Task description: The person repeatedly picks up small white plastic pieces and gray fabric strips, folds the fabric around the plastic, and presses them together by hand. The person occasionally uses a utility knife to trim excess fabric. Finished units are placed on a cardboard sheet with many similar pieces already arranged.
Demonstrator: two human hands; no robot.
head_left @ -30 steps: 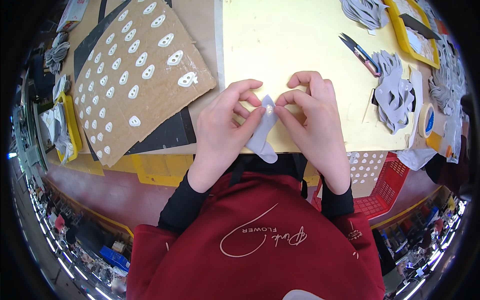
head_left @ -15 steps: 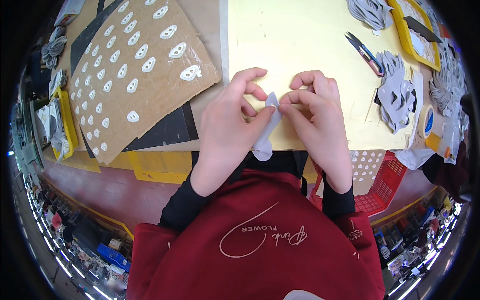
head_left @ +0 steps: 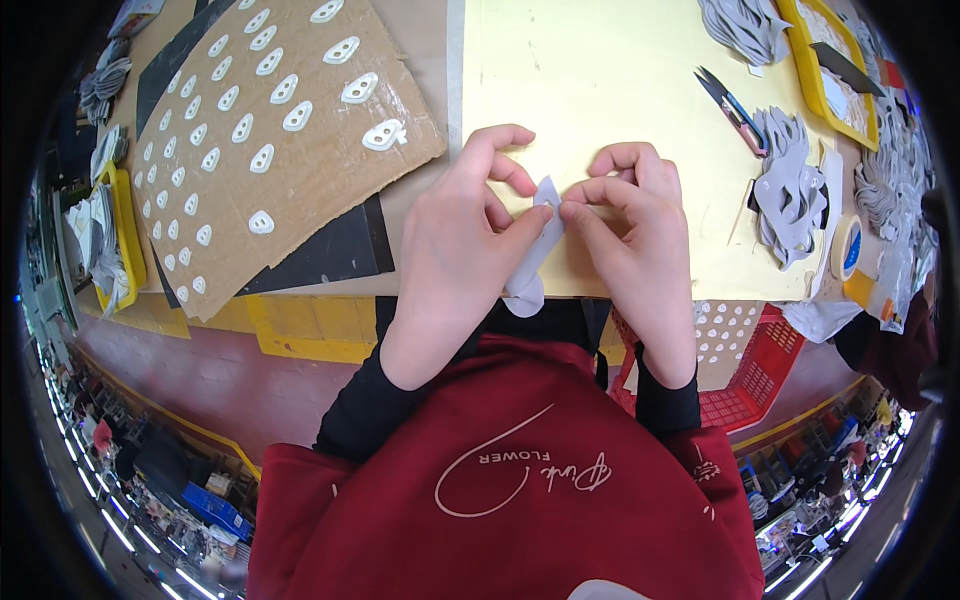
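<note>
Between my hands, at the table's near edge, is a narrow light-grey fabric piece point(head_left: 527, 272) with a pointed upper end and a rounded lower end. My left hand point(head_left: 458, 235) pinches it near the upper end with the thumb; the other fingers curl above. The thumb and forefinger of my right hand point(head_left: 632, 222) are closed together at the piece's right edge, close to the left thumb tip. Whether something small sits between the right fingertips is hidden. To the left lies a brown cardboard sheet point(head_left: 325, 180) carrying rows of small white oval pieces with holes point(head_left: 295, 116).
Thread snips point(head_left: 735, 112) lie at the right, beside bundles of grey fabric strips point(head_left: 789, 190). Beyond stands a yellow tray point(head_left: 808, 62); a tape roll point(head_left: 846, 247) lies nearer. Another yellow tray point(head_left: 128, 240) is far left. Below the table edge is a red basket point(head_left: 765, 365).
Both hands stay almost in place, the fingers still at the fabric piece's upper end. The view has shifted slightly, and the cardboard appears a little farther down at its right corner.
</note>
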